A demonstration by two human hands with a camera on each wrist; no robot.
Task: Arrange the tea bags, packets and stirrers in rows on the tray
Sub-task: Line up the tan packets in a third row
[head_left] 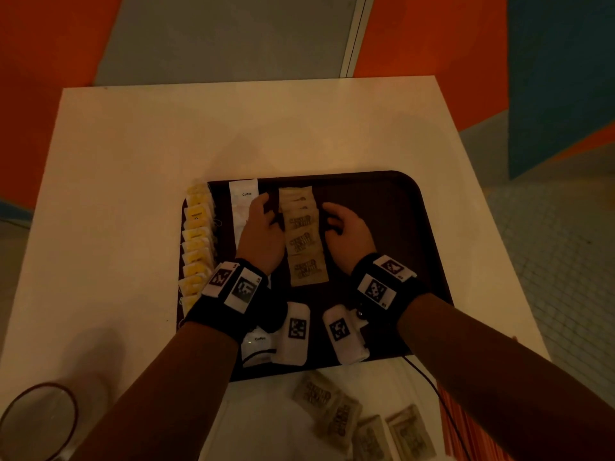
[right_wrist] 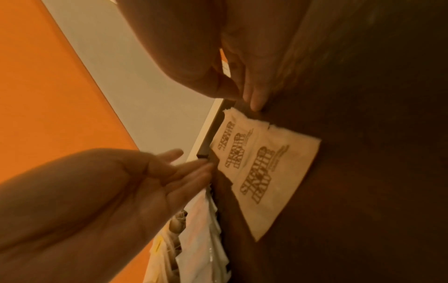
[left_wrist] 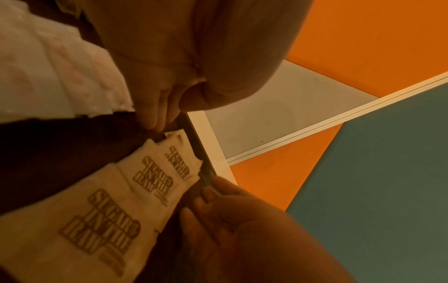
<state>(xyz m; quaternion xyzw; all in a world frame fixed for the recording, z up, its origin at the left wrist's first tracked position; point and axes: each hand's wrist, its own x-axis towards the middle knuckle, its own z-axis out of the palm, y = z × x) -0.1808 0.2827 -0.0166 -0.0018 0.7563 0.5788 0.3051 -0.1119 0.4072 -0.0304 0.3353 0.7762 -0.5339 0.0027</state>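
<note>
Here I square up the row of brown sugar packets [head_left: 303,234] that runs near to far down the middle of the tray [head_left: 399,207]. My left hand [head_left: 258,227] lies along the row's left edge and my right hand [head_left: 347,229] along its right edge, fingers loosely bent, holding nothing. The fingertips [left_wrist: 155,118] of the left hand sit just beside the far packets; whether they press the paper I cannot tell.

To do this well, I judge I should nudge both sides inward together with light, even pressure, so the overlapping packets line up without sliding off each other. The paper looks thin and should shift easily, so a hard push could fan the row apart.

Left of my left hand lies the row of white coffee packets [head_left: 243,207], close enough that my knuckles could disturb it. Further left, the yellow tea bags [head_left: 198,244] run along the tray's left rim, partly overhanging it.

More sugar packets [head_left: 359,424] lie loose on the tabletop [head_left: 133,161] near me, off the tray, not yet placed. Orange stirrers [head_left: 466,424] lie at the near right, crossed by a black cable [head_left: 429,380]. A glass [head_left: 36,420] stands at the near left.
</note>
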